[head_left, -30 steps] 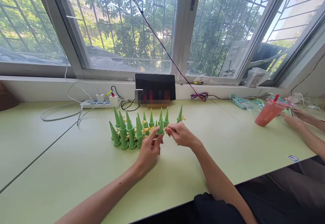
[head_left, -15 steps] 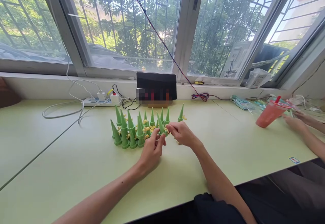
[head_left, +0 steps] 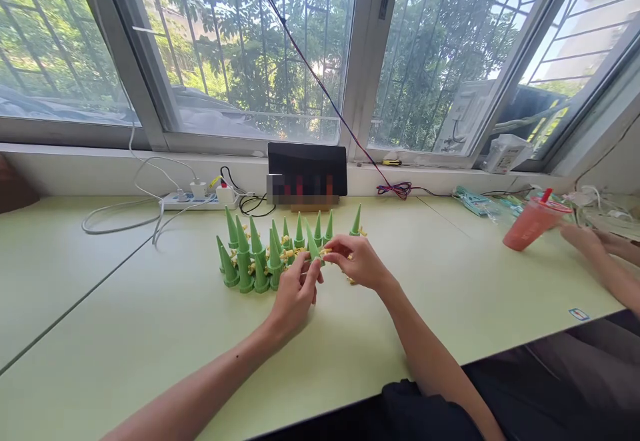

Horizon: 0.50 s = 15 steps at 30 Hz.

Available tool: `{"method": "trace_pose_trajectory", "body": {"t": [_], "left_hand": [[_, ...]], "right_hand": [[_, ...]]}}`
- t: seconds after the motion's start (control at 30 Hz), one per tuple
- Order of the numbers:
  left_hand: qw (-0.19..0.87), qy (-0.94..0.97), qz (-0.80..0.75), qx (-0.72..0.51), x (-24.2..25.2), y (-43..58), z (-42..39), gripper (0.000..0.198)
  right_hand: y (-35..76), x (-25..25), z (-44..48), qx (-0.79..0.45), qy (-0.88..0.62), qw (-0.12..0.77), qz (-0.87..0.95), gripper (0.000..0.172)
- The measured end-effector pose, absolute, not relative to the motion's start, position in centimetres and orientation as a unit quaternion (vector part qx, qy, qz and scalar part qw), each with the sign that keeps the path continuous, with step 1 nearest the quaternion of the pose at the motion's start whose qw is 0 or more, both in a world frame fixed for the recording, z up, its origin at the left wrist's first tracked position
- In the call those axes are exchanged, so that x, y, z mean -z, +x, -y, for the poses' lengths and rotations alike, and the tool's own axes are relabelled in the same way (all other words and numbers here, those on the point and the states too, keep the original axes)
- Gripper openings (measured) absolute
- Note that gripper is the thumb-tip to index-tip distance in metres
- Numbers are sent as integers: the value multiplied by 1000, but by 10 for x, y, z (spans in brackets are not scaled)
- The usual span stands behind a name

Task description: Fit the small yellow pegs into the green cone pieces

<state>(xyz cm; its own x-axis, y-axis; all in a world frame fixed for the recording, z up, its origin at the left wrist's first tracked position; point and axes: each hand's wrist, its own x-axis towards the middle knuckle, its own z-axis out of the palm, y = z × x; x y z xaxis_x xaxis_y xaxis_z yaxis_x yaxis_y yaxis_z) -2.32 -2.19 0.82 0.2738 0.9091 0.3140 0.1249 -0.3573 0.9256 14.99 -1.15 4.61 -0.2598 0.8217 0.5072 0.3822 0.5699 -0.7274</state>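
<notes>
My left hand is closed around the base of a green cone-shaped watering spike, its tip pointing up and slightly left. Thumb and fingertips of my right hand pinch a small yellow valve at the right side of that spike's base. The fingers hide where the two parts meet. Left of my hands, several similar green spikes stand upright in a group, with small yellow valves showing among them. Another spike stands apart behind my right hand, and yellow pieces lie partly hidden below that hand.
A dark tablet leans at the back near a white power strip with cables. Rightward, a red drink cup tilts beside plastic packets and another person's blurred hands. The table's front edge runs below my right arm.
My two hands have shifted slightly left with the spike. My right fingers now show the yellow valve more clearly against its base. The other person's hands have moved a little.
</notes>
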Motion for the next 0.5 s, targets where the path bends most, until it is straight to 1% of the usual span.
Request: {"method": "trace_pose_trajectory", "body": {"t": [0.2, 0.27, 0.4, 0.5], "left_hand": [[399, 689, -389, -463, -9, -25, 21, 33], [381, 701, -388, -462, -8, -25, 20, 32], [313, 740, -378, -460, -4, -26, 19, 30], [277, 762, -365, -459, -1, -26, 18, 31]], "right_hand": [[151, -44, 10, -240, -416, 437, 760, 19], [151, -45, 11, -237, -419, 435, 761, 24], [152, -47, 12, -197, -431, 436, 765, 38], [152, -48, 13, -168, -432, 437, 771, 41]]}}
